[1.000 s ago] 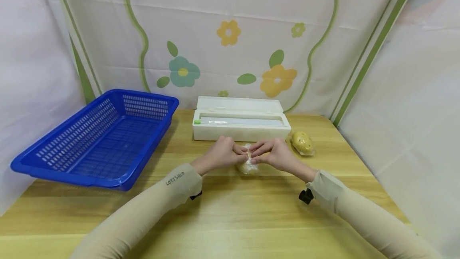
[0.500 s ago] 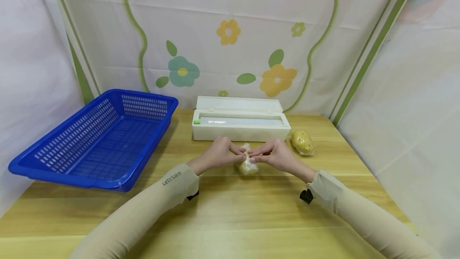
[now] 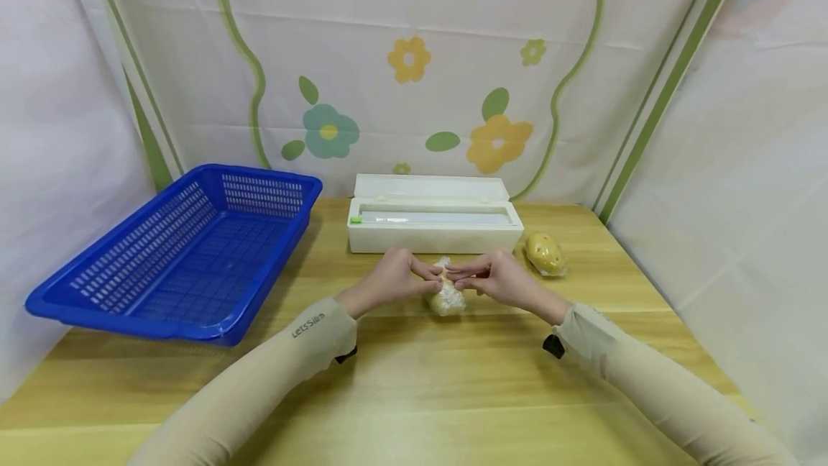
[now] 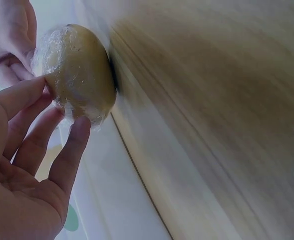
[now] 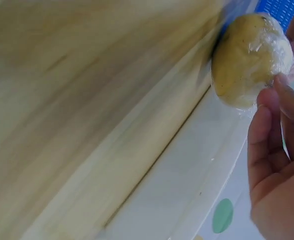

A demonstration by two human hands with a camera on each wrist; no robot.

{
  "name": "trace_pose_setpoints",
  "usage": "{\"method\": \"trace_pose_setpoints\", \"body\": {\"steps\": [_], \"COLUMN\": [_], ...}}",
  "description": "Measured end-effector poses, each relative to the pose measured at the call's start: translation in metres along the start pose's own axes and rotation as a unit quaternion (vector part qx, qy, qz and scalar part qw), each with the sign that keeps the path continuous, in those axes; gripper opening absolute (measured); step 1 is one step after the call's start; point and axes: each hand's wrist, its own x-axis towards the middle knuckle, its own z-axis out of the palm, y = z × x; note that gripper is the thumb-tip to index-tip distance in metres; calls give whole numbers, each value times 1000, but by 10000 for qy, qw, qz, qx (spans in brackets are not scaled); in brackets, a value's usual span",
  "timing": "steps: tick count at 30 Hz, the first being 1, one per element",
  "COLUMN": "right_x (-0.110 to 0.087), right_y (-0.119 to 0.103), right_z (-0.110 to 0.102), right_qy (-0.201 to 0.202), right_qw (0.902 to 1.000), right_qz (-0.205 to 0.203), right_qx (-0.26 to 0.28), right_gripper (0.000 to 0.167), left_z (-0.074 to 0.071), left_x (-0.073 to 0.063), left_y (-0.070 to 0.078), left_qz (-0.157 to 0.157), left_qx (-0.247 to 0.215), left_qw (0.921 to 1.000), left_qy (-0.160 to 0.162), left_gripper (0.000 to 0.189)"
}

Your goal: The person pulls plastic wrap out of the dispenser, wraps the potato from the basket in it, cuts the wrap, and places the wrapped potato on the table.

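A potato [image 3: 446, 302] wrapped in crinkled cling film [image 3: 443, 262] rests on the table in front of the white box. My left hand [image 3: 390, 282] pinches the film at the top of the potato from the left, thumb and fingertips right at the surface. From the other side my right hand [image 3: 504, 279] pinches the film too, its fingertips close to the left ones. In the left wrist view the wrapped potato [image 4: 84, 72] shows its smooth, tightly covered underside against the table. The right wrist view shows film bunched on the potato [image 5: 244, 60] near the fingertips.
An open white cling film dispenser box [image 3: 435, 237] with a green slider [image 3: 356, 220] stands behind the hands. Right of it lies a second wrapped potato [image 3: 545, 255]. A blue plastic basket [image 3: 226, 326] sits on the left of the wooden table [image 3: 427, 394]. Floral curtains enclose the table.
Both hands stay at the wrapped potato while their fingertips work the film with small shifts. The right fingertips have drawn slightly away from the left ones. The box, basket and second potato stay put.
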Motion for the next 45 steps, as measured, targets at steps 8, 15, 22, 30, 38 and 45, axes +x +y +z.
{"method": "trace_pose_setpoints", "body": {"steps": [8, 15, 22, 30, 38, 45], "right_x": [8, 11, 11, 7, 5, 0], "right_y": [-4, -7, -6, -2, -1, -1], "right_z": [-4, -3, -5, -1, 0, -4], "right_qy": [-20, 182, 282, 255, 418, 393], "right_qw": [9704, 9539, 9534, 9655, 9855, 9990], "right_qz": [2204, 2737, 2720, 2034, 1205, 72], "right_qx": [984, 1221, 1273, 1603, 1117, -191], "right_gripper": [33, 31, 29, 35, 30, 26], "left_z": [2, 2, 2, -1, -3, -2], "left_x": [1, 1, 3, 1, 1, -1], "left_y": [1, 4, 4, 2, 4, 1], "left_qz": [124, 117, 271, 471, 547, 704], "left_qx": [59, 116, 199, 476, 552, 417], "left_qw": [9999, 9998, 9994, 9978, 9970, 9966], "left_qy": [-76, -57, 63, -10, 12, 45], "left_gripper": [14, 14, 14, 12, 9, 11]}}
